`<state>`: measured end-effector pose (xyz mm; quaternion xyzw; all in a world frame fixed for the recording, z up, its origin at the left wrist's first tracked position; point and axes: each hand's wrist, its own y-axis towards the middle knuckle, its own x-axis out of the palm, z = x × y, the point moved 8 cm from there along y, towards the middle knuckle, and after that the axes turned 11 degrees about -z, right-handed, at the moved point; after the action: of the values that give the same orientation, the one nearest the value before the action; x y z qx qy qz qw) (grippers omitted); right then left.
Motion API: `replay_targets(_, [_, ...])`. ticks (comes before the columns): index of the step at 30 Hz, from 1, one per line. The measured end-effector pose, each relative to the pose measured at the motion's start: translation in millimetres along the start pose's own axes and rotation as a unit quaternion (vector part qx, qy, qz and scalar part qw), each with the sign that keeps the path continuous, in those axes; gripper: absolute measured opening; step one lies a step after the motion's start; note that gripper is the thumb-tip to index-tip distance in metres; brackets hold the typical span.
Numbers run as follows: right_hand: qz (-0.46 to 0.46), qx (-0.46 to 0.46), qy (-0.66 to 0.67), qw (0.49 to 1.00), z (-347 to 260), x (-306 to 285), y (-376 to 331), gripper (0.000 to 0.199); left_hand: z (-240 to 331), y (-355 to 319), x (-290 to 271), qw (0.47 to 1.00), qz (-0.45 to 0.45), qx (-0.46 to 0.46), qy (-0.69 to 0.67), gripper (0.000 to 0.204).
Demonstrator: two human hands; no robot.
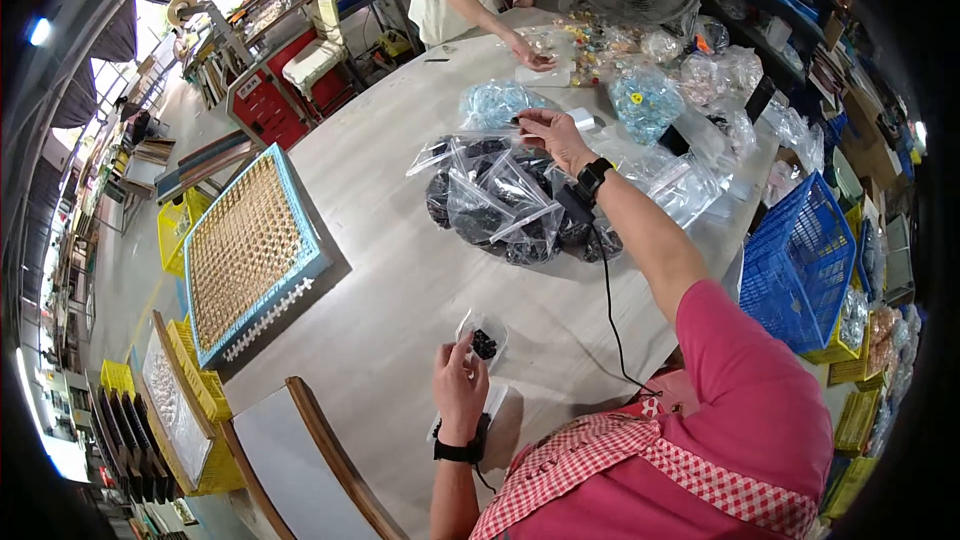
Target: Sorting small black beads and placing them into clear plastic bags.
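The left hand (462, 380) grips a small clear bag (484, 337) holding dark pieces, close to the body on the table (400, 260). Far forward and to the right, the right hand (552, 135) pinches a small dark piece above the pile of bagged dark parts (505, 208). The pile lies between the hands, nearer the right.

Glossy clear plastic bags (500, 202) on a smooth matt table (400, 280).

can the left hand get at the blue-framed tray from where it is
Probably yes. The left hand holds a small bag near the table's front edge, and the tray lies to its left with only bare tabletop between. It would need to let the bag go first.
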<state>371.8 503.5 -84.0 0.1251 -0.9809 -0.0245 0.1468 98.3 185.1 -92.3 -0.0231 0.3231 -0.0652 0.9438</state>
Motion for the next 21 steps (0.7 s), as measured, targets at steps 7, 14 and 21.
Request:
replay_targets(7, [0.081,-0.040,0.036,0.995,8.9,-29.4,35.8,0.018,0.0,-8.3,0.2,0.999,0.014,0.023,-0.027,0.043])
replay_targets(14, [0.110,-0.017,0.013,0.994,22.6,-66.6,96.5,0.014,-5.5,-11.9,7.1,0.996,-0.015,-0.025,-0.084,0.051])
replay_targets(21, [-0.008,0.161,-0.056,0.985,27.5,-126.7,165.4,0.017,-14.4,-9.4,3.8,0.989,-0.002,-0.018,-0.143,0.056])
